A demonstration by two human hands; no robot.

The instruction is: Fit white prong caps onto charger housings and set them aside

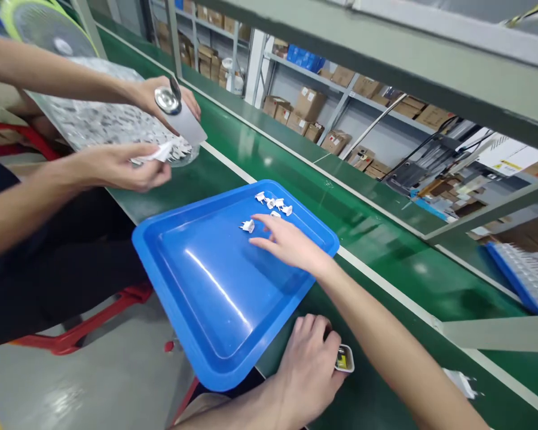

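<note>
A blue tray lies tilted across view at the green bench's edge. Several small white plug pieces sit near its far corner, and a single white plug piece lies apart from them. Over the tray, my right hand has thumb and forefinger spread beside that single piece, with nothing between them. Below the tray, my left hand curls around a small white housing, whose open end shows something yellow and black inside.
At the left, another person's hands hold a white piece and a grey-white device by a plastic bag of small parts. A metal frame bar crosses at right, near a white part. Behind stand shelves with boxes.
</note>
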